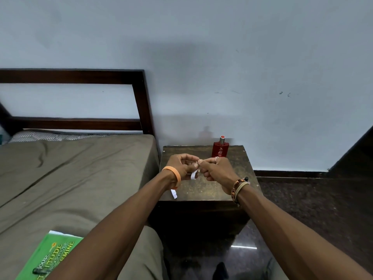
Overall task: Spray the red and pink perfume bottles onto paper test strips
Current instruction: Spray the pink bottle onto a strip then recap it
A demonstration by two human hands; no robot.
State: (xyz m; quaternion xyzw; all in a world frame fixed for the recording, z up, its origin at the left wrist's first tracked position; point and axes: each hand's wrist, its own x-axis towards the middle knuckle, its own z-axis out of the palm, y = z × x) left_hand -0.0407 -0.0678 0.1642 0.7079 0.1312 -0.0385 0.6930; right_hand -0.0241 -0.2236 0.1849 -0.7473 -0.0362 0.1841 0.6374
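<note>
A red perfume bottle (pixel 220 149) with a silver-and-red cap stands upright at the back right of the dark wooden nightstand (pixel 232 178). In front of it, my left hand (pixel 180 165) and my right hand (pixel 217 168) meet above the nightstand with curled fingers. Both pinch a white paper strip (pixel 193 175), whose loose end hangs down between them. Something small and pale sits inside my left fingers, too hidden to name. A second paper strip (pixel 174 194) lies at the nightstand's front left edge, partly under my left wrist. No pink bottle shows.
A bed (pixel 70 178) with an olive sheet and dark wooden headboard (pixel 141 98) adjoins the nightstand's left side. A green book (pixel 50 257) with a dark pen on it lies on the bed near me. A pale wall rises behind; dark floor lies to the right.
</note>
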